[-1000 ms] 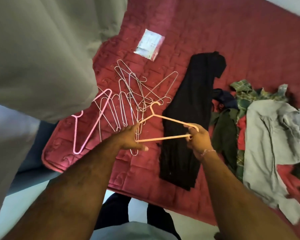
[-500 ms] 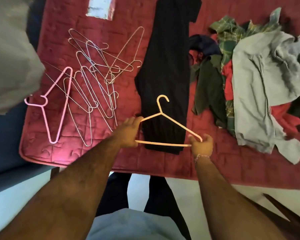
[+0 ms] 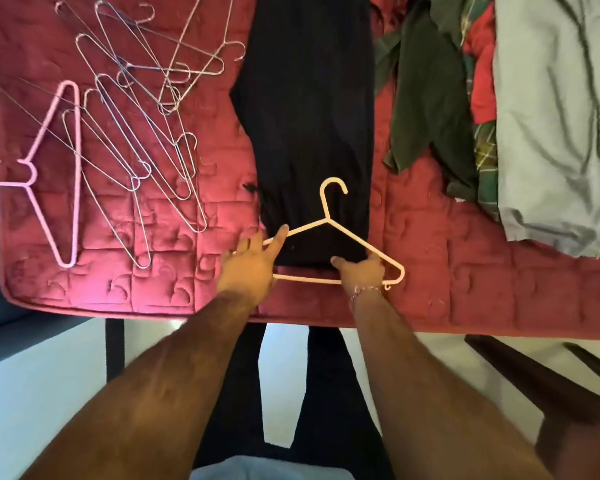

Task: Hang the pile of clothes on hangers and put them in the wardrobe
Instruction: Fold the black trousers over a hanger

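A view looking down from a person's head at a bed covered by a red quilted bedspread (image 3: pixel 447 271). Both bare forearms reach forward to the near edge of the bed.

A peach plastic hanger (image 3: pixel 329 233) lies over the near end of a black garment (image 3: pixel 309 116), which is spread flat in a long strip running away from the viewer. The hanger's hook points away from the person.

The left hand (image 3: pixel 253 261) rests at the hanger's left shoulder, fingers straight and spread, the forefinger lying along the sloping arm; this grip is loose and not curled round anything. The right hand (image 3: pixel 362 270) is at the hanger's right end, fingers bent over the lower bar and the garment's hem; whether this grip pinches the bar or the cloth cannot be told.

To the left lies a tangle of wire hangers (image 3: pixel 136 116), and beside them, near the bed's left edge, a pink plastic hanger (image 3: pixel 49 174). To the right sits the pile of clothes (image 3: pixel 482 98): a dark green piece, red and plaid cloth, and a large grey shirt (image 3: pixel 551 133) on top.
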`<act>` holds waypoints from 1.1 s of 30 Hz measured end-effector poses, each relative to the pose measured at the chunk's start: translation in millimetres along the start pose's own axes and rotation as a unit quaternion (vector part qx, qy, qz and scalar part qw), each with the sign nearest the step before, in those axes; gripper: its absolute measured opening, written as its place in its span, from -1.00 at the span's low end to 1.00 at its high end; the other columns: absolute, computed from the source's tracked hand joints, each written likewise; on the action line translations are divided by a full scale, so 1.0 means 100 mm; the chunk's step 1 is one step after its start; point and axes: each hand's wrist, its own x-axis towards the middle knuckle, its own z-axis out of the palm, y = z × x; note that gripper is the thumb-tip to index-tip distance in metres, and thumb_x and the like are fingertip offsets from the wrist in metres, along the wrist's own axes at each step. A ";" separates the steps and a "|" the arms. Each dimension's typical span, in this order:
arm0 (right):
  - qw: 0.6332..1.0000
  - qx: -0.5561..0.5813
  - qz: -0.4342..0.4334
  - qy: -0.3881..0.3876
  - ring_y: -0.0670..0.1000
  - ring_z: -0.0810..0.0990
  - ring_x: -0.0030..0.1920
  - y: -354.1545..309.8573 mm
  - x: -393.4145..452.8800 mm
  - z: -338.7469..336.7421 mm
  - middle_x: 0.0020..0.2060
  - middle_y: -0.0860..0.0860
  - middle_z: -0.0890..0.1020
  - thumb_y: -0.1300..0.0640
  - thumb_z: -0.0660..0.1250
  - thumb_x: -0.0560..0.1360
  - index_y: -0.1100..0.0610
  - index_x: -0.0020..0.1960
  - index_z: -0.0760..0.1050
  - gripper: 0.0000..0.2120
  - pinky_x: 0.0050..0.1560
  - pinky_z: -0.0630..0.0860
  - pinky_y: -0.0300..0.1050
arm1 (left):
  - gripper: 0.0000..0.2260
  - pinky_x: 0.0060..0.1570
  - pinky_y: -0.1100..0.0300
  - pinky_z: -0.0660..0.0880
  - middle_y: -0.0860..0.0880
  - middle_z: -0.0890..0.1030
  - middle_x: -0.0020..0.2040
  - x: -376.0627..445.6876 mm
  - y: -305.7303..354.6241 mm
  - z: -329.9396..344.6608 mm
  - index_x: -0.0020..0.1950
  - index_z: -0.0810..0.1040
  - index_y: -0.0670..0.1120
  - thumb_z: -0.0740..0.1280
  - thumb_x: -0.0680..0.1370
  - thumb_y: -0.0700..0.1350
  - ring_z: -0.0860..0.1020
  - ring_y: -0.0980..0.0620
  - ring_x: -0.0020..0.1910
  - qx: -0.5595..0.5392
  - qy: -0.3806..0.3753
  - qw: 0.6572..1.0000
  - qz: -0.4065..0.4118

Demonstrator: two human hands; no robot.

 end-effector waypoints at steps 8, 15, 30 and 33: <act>0.963 0.251 0.103 0.006 0.02 0.63 -0.17 -0.44 -0.27 0.20 -0.15 0.03 0.67 0.28 0.52 0.43 0.12 0.05 0.59 -0.76 -0.06 0.68 0.11 | 0.04 0.14 -0.21 0.57 -0.17 0.31 0.42 0.14 -0.14 0.12 0.65 -0.27 0.26 0.50 0.52 -0.06 0.39 -0.23 0.38 -0.053 0.004 0.999 -0.008; 0.930 0.335 0.133 -0.074 0.18 0.64 -0.01 -0.70 -0.54 -0.07 0.07 0.19 0.61 0.41 0.28 0.57 0.22 0.22 0.52 -0.74 -0.27 0.68 0.03 | -0.09 -0.12 -0.17 0.58 -0.20 0.42 0.31 0.52 -0.39 -0.40 0.67 -0.16 0.21 0.34 0.55 -0.26 0.53 -0.26 0.15 -0.009 0.027 0.999 0.018; 0.967 0.036 -0.072 -0.241 0.01 0.74 -0.05 -0.51 -1.01 -0.92 -0.08 0.02 0.77 0.45 0.48 0.38 0.19 0.14 0.64 -0.62 -0.07 0.63 -0.22 | -0.33 -0.19 -0.19 0.52 -0.21 0.49 0.15 1.26 -0.47 -2.11 0.56 0.21 0.04 0.31 0.52 -0.34 0.56 -0.30 0.05 -0.058 0.301 0.949 -0.071; 0.964 -0.016 -0.137 -0.229 -0.04 0.71 0.12 -0.48 -0.98 -1.06 0.09 -0.02 0.74 0.40 0.48 0.48 0.06 0.28 0.55 -0.55 0.08 0.61 -0.23 | -0.28 -0.14 -0.21 0.53 -0.19 0.50 0.15 1.15 -0.44 -2.47 0.54 0.26 0.01 0.40 0.43 -0.31 0.54 -0.31 0.05 -0.100 0.342 0.933 -0.044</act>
